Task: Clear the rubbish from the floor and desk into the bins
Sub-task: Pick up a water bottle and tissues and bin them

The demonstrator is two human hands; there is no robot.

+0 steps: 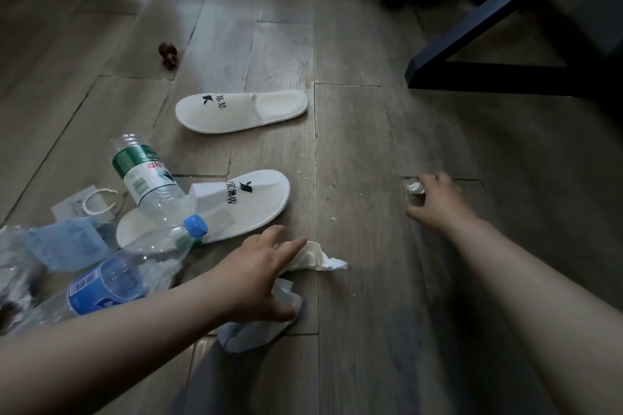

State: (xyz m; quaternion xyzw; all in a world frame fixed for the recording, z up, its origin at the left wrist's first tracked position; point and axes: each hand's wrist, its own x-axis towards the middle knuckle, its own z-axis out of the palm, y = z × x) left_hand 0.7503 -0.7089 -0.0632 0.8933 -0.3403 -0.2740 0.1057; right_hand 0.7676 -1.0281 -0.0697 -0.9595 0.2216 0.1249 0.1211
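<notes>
Tissues, one per hand.
Left hand point(256, 276) lies spread on crumpled tissue point(325, 261); right hand point(438, 202), half-curled and not yet gripping, touches tissue scrap point(415, 188) just ahead.

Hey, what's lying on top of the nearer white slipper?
The green-labelled bottle lies across the heel end of the slipper, and the blue-capped bottle overlaps its near edge at the neck. Anything beneath the slipper is hidden.

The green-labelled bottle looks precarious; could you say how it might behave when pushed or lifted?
The green-labelled bottle looks empty, so probably light. Round-sided and propped on the nearer slipper, it would likely roll off if nudged. Its thin clear plastic may dent when squeezed.
</notes>
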